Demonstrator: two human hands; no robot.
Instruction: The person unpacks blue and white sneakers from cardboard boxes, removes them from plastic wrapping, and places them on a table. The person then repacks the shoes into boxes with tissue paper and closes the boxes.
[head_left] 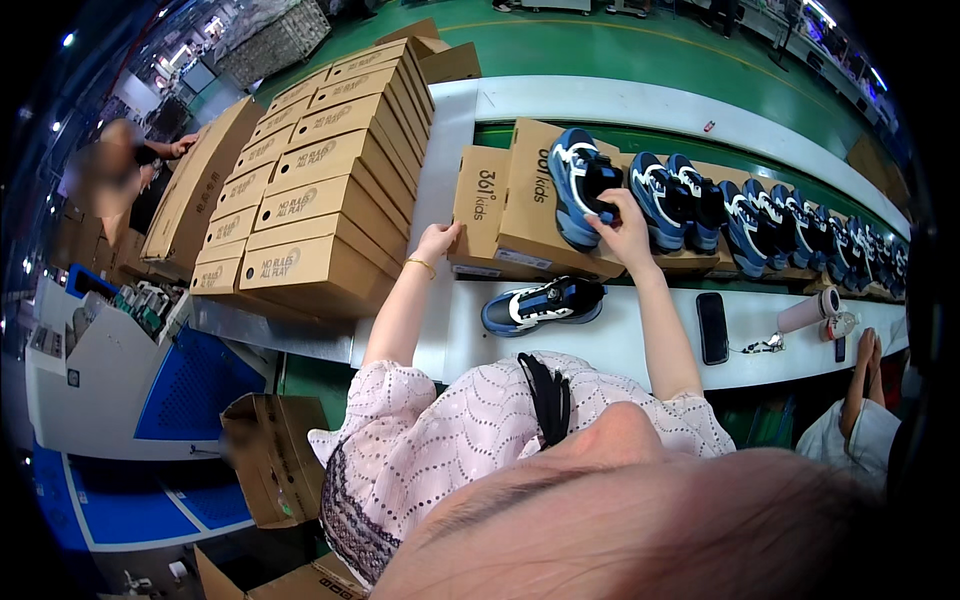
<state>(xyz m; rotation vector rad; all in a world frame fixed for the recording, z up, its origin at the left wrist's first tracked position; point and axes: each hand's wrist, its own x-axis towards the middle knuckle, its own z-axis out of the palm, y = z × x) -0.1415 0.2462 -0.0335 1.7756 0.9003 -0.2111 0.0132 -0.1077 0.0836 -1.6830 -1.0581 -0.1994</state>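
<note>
My left hand (pixel 438 241) is at the left edge of a brown cardboard shoebox (pixel 480 205), its fingers closed on the corner. My right hand (pixel 624 226) pinches a blue, black and white sneaker (pixel 578 190), which stands tilted above the neighbouring shoebox (pixel 527 185). A second sneaker (pixel 543 305) of the same colours lies on its own on the white tabletop (pixel 640 310) in front of me. Further right, a row of similar sneakers (pixel 765 225) rests on brown boxes.
Tall stacks of shoeboxes (pixel 320 215) stand to my left, beside a large carton (pixel 200 190). A black phone (pixel 712 328) and a pinkish cylinder (pixel 808 311) lie on the table at right. Another person's hands (pixel 868 355) are at the right end; another person (pixel 120 175) is at far left.
</note>
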